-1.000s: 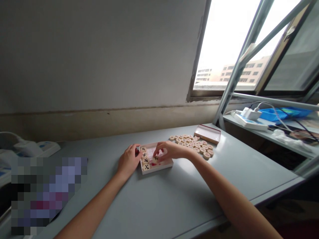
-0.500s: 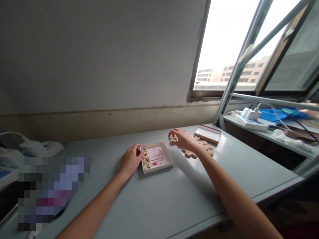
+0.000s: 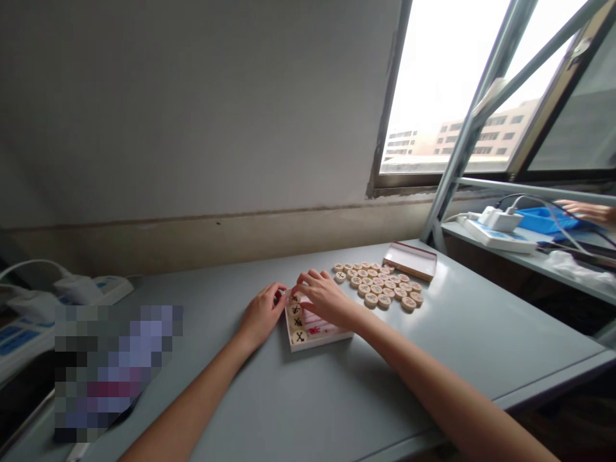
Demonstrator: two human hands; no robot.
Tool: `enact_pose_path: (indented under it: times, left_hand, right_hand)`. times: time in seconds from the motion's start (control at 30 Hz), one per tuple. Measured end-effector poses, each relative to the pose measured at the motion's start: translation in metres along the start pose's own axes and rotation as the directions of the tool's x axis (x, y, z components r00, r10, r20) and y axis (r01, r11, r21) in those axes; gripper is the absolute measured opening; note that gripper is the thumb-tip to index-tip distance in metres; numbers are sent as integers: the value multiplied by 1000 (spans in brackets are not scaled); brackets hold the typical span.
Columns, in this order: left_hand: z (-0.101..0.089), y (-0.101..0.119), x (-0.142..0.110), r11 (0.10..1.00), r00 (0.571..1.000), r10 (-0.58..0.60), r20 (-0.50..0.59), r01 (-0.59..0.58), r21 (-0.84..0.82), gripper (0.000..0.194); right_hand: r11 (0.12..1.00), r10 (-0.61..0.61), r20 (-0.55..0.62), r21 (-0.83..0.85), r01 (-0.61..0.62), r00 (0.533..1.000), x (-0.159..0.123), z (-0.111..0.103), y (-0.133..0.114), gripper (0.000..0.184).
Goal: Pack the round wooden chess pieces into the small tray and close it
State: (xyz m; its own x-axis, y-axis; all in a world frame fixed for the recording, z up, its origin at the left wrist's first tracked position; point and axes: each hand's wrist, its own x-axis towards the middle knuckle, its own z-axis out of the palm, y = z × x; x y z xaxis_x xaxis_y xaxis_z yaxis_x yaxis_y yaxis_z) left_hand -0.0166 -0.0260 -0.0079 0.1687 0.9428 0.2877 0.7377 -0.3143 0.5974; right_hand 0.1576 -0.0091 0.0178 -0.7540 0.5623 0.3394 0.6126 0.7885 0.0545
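Two forearms reach in over the near side of the counter, and the first risk is probably a sliding box. The open box sits well in from the counter's near edge, seemingly steadied only by the left hand. That hand curls narrowly at the far end of the box's left wall; whether it grips anything, I cannot tell. If it eases off while the other presses, the box could skid or turn.

At least four round pieces show in a column along the same wall. Over the box's far-left corner is the right hand, its fingers bent close together with the tips hidden, so whether it pinches a piece cannot be told. A fingertip catching the column might shove it crooked, and the low wrist could snag the right wall.

Farther off, the loose pieces crowd toward the counter's far edge, right of the box; a forearm sweeping too low could scatter them. Some lie beside the lid, close to the counter's far-right corner, and a shove passed through them might drive it to the edge
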Motion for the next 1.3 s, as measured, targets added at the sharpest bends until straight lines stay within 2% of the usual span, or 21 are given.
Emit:
enact_pose_path:
  times: [0.2, 0.37, 0.5, 0.57, 0.63, 0.77, 0.83, 0.9, 1.03, 1.17, 1.3]
  left_hand:
    - [-1, 1, 0, 999, 1000, 0, 11, -1, 39, 22]
    - [-2, 3, -1, 995, 999, -38, 4, 38, 94, 23]
    - [-4, 4, -1, 987, 998, -58, -24, 61, 146, 20]
    - [-5, 4, -1, 984, 997, -71, -37, 76, 159, 19]
    - [-5, 3, 0, 983, 996, -80, -45, 86, 161, 18]
    - [-5, 3, 0, 985, 996, -77, -39, 82, 155, 18]
    - [-5, 3, 0, 985, 997, -74, -37, 79, 155, 19]
    - [-4, 3, -1, 985, 996, -73, -44, 79, 154, 19]
    - [-4, 3, -1, 984, 996, -66, -57, 75, 162, 18]
    - [-5, 3, -1, 982, 996, -68, -55, 77, 170, 17]
    - [-4, 4, -1, 983, 996, -71, -52, 79, 167, 18]
  right_hand:
    - [1000, 29, 10, 8, -29, 1000, 1, -3, 12, 26]
    - [980, 179, 26, 80, -181, 983, -9, -27, 37, 20]
    - [936, 337, 145, 54, -348, 930, -26, -42, 63, 17]
    - [912, 400, 215, 9, -411, 891, -34, -42, 72, 16]
    - [896, 439, 236, -40, -442, 867, -39, -39, 78, 21]
    - [901, 432, 160, -26, -434, 887, -37, -27, 80, 46]
    - [914, 402, 155, -7, -405, 903, -33, -18, 79, 61]
    - [920, 389, 170, -30, -390, 905, -29, -8, 78, 68]
    - [917, 398, 204, -50, -397, 894, -28, 4, 79, 50]
    - [930, 366, 168, -48, -364, 915, -32, -2, 79, 34]
    - [935, 352, 161, -21, -354, 922, -31, -11, 76, 35]
